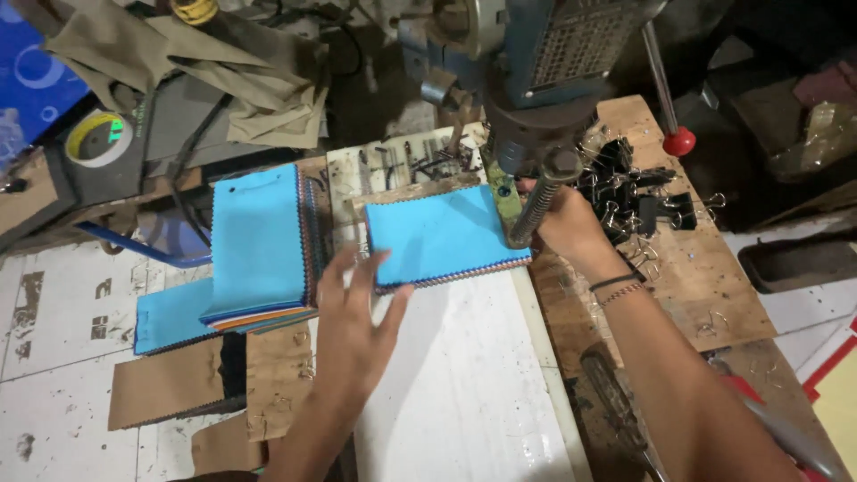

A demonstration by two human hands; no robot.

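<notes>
At the upper left of the frame we see a roll of tape lying beside crumpled khaki cloth. Below it, left of centre, a tall stack of swatches with a blue sheet on top rests on the tabletop; under its edge lie another blue sheet and a brown cardboard piece.

Moving to the centre, our left hand is spread wide, fingers apart, hovering at or just touching the lower left edge of a second blue swatch bundle; it grips nothing that we can see. That bundle lies flat in the middle of the frame, its right edge pushed under the drill press, whose spring and spindle come down at the bundle's right border.

Right of centre, our right hand sits against that edge beside the spindle, fingers curled; we cannot tell whether it clamps the bundle or only steadies it. Just beyond it, a heap of black binder clips lies on a wooden board, and a lever with a red knob hangs at the upper right.

We judge the bundle is placed for drilling; the stack at the left appears either finished or waiting, and we cannot tell which.
</notes>
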